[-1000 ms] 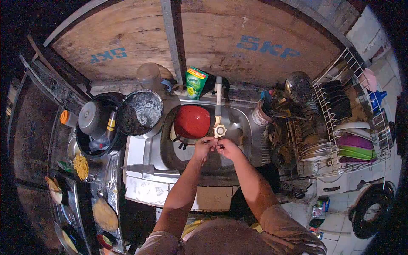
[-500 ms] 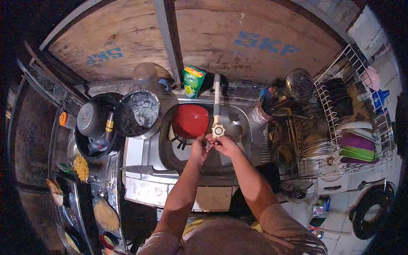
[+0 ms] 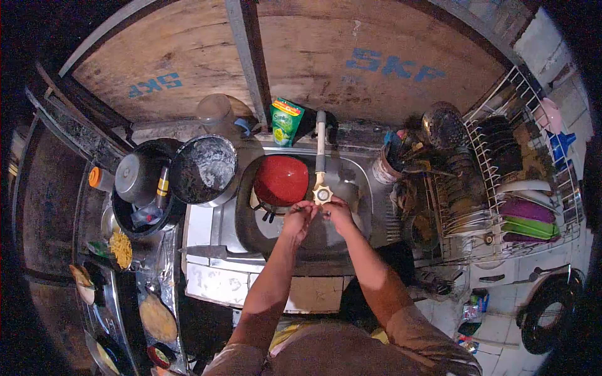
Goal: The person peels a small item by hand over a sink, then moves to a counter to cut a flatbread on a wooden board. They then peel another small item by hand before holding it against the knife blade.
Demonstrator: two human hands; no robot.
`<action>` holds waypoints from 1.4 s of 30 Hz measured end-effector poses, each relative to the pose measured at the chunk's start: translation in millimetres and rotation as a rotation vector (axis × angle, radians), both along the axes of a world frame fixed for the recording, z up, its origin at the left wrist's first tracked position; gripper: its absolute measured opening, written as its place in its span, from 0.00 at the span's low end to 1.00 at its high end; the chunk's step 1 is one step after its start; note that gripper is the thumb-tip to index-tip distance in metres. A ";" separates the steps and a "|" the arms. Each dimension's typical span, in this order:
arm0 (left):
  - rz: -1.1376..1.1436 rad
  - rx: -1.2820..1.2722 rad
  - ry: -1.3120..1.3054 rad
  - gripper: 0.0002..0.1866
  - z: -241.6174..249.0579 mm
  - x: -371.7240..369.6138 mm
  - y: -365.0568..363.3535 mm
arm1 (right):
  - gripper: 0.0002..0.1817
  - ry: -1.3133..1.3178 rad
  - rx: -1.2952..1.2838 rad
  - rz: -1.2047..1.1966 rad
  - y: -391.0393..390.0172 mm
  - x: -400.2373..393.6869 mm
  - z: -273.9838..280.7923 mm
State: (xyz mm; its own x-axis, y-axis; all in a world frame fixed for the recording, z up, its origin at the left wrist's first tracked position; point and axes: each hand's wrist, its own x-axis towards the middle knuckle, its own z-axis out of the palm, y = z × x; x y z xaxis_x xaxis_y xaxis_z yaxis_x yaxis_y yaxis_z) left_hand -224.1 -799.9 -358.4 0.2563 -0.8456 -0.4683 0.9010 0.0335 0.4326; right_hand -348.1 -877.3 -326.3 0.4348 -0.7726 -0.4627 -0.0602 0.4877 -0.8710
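Note:
Both hands are over the metal sink (image 3: 370, 247), just below the tap (image 3: 323, 193) with its cream star-shaped knob. My left hand (image 3: 300, 220) has its fingers curled together near the rim of a red bowl (image 3: 281, 180). Beside it, my right hand (image 3: 339, 216) is closed too, its fingertips right under the knob. A narrow gap lies between the two hands. Anything in the fingers is too small or hidden to make out. Under the red bowl, dark handles (image 3: 268, 217) and a pale dish stick out in the basin.
A knife (image 3: 216, 252) lies along the sink's front left edge. Pots (image 3: 207, 168) stand to the left, a green Sunlight pouch (image 3: 286, 122) behind. On the right are a utensil cup (image 3: 385, 169) and a dish rack (image 3: 467, 247) with plates.
My hands have drawn apart slightly, the left one moving a little left and the right one a little right. The bowl and tap look unchanged.

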 end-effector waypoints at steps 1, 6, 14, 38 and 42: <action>-0.001 -0.038 -0.004 0.13 -16.2 -1.4 -8.6 | 0.10 0.001 -0.002 0.001 2.8 -2.1 -7.2; 0.003 0.044 0.013 0.11 1.0 -16.7 -32.0 | 0.12 0.427 -0.799 0.189 16.8 -0.8 -3.4; -0.129 -0.069 -0.090 0.09 30.4 -12.4 1.0 | 0.06 0.150 -0.288 0.088 6.7 13.2 -11.0; 0.031 -0.062 -0.208 0.05 12.0 2.8 10.9 | 0.09 -0.147 0.064 0.081 12.7 11.1 6.5; -0.001 -0.090 -0.355 0.07 13.7 -0.2 14.1 | 0.09 -0.146 0.091 0.127 4.5 6.2 -12.7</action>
State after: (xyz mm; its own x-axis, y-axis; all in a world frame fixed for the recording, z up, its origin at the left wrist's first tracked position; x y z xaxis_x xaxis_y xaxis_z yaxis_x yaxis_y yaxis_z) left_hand -224.2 -785.7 -344.7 0.3887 -0.8798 -0.2735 0.6951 0.0851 0.7138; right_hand -341.9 -872.8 -339.1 0.5934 -0.6653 -0.4530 -0.0030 0.5609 -0.8279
